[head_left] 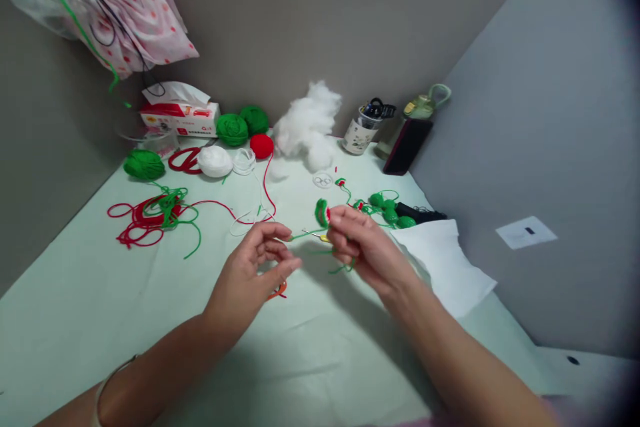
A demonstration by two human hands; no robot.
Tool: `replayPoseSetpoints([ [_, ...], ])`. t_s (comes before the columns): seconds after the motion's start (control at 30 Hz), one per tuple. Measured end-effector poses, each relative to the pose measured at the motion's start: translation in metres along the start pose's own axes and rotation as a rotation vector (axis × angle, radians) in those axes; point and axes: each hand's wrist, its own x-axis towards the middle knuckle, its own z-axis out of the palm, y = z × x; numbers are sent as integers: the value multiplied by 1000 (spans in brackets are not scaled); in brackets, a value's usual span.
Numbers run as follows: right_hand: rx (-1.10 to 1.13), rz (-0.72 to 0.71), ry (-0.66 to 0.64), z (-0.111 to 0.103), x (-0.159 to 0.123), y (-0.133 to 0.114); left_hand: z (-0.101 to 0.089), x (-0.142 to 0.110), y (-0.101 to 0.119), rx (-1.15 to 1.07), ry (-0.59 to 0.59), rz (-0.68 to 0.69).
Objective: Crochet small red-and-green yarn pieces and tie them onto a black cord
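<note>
My right hand (367,247) pinches a small crocheted piece (321,212) in green, white and red between thumb and fingers. A crochet hook (318,235) with a yellow handle sticks out to the left from the same hand. Green yarn (307,234) stretches from there to the fingertips of my left hand (257,267), whose fingers are curled with the thumb held apart. Loose green yarn also dangles under my right fingers. Partly hidden beneath my left hand lies an orange looped object (277,290).
Tangled red and green yarn (155,210) lies left, near green yarn balls (233,129) and a tissue box (183,117). White stuffing (310,123), a pen cup (361,130), a bottle (420,107) and a dark phone-like slab (407,147) stand behind. White paper (450,263) lies right.
</note>
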Motion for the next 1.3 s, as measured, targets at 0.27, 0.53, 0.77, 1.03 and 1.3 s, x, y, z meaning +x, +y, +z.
replayPoseSetpoints([
  [0.27, 0, 112, -79, 34, -8, 45, 1, 0, -10, -116, 65, -29],
  [0.53, -118, 19, -17, 6, -4, 28, -18, 5, -16, -54, 92, -47],
  [0.77, -285, -80, -73, 19, -9, 38, -11, 1, -16, 77, -23, 30],
  [1.03, -306, -66, -82, 21, -10, 44, -6, 1, -16, -144, -94, -96],
  [1.3, -258, -131, -163, 4, -5, 26, -13, 4, -15, -195, -178, -224],
])
